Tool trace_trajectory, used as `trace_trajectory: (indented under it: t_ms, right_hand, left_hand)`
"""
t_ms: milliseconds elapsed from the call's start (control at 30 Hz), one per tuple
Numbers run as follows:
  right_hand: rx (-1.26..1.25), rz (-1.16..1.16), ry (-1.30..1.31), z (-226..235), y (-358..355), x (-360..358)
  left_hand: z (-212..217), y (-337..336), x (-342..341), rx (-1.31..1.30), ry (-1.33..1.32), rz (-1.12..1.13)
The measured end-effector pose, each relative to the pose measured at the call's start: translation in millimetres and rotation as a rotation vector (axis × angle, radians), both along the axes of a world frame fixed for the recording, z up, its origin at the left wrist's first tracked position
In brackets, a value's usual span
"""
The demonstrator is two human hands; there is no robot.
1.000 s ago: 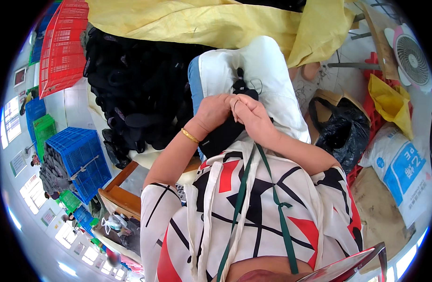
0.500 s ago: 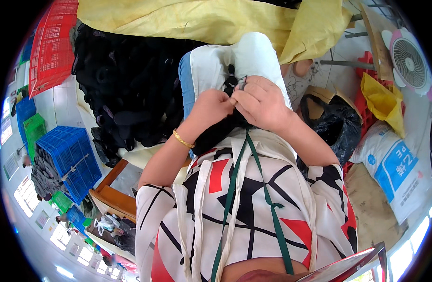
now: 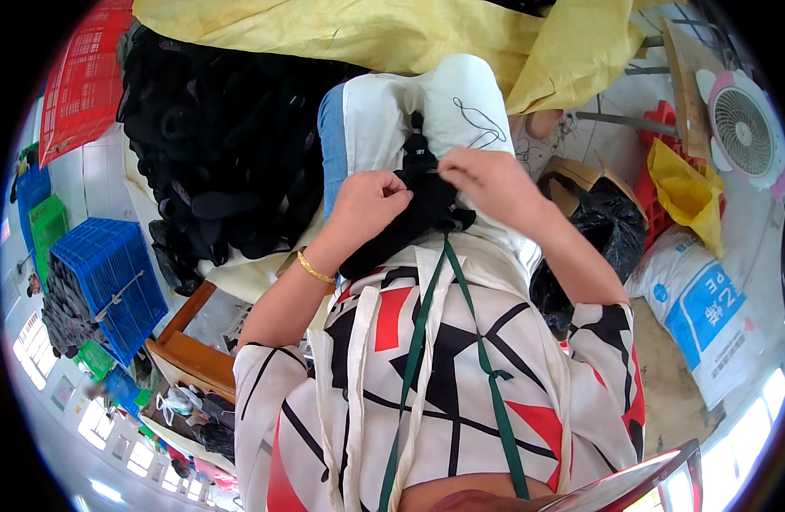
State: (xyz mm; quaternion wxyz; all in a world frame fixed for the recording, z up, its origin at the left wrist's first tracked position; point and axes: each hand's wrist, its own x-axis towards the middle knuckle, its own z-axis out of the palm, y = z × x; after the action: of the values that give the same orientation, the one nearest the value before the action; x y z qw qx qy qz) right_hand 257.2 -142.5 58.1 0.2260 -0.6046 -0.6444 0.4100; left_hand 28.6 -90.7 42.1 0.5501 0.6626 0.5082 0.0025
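Observation:
A bunch of black socks [image 3: 420,200], soft and dark, lies across my lap on a white apron [image 3: 465,81]. Its narrow end points away from me between my knees. At its left edge my left hand [image 3: 371,202] is closed, thumb against curled fingers; whatever it pinches is too small to make out. My right hand [image 3: 486,181], slightly blurred, is on the other side with fingertips pressed together near the socks' upper part. What those fingertips hold cannot be made out. A loop of thin black thread [image 3: 482,124] rests on the apron over my right knee.
A big heap of black socks [image 3: 222,154] lies to my left, below a yellow cloth [image 3: 324,34]. Blue crate [image 3: 111,282] and red crate [image 3: 85,85] stand farther left. On my right are a black plastic bag [image 3: 601,222], a white sack [image 3: 700,307] and a fan [image 3: 742,128].
My hands were together over the socks and have moved apart, the right one outward. The thread loop now shows on my right knee. More of the socks is uncovered.

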Motion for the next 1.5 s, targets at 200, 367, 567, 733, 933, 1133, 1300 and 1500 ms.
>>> trace_trajectory:
  t_ms: [200, 367, 567, 733, 933, 1133, 1300, 1500]
  right_hand:
    - [0.189, 0.223, -0.292, -25.1, 8.8, -29.0]
    - [0.181, 0.258, -0.254, -33.6, 12.4, -27.5]
    - [0.099, 0.133, -0.009, -44.6, 4.4, -32.2]
    - [0.086, -0.03, 0.096, -52.3, -1.7, -43.8]
    - [0.104, -0.056, 0.172, -55.9, -2.9, -50.2]
    - [-0.135, -0.288, 0.62, -66.6, -7.0, -36.9]
    - [-0.396, -0.949, 1.349, -85.6, -16.7, 56.0]
    - [0.232, -1.631, 1.148, -118.0, -82.9, 271.6]
  left_hand:
    - [-13.5, -2.3, -8.8, -0.057, -0.094, 0.063]
    - [-32.8, 4.1, -13.5, -0.135, -0.205, 0.073]
    - [-42.9, 7.8, -13.8, -0.401, -0.266, 0.157]
    - [-51.3, 2.6, -15.1, -0.529, -0.296, 0.285]
    - [-58.7, -0.1, -15.4, -0.561, -0.304, 0.332]
    - [-50.8, -1.7, -14.2, -0.585, -0.328, 0.328]
    - [-45.8, -0.1, -28.5, -0.708, -0.433, 0.41]
    - [-45.1, -1.3, -29.0, -0.767, -0.42, 0.457]
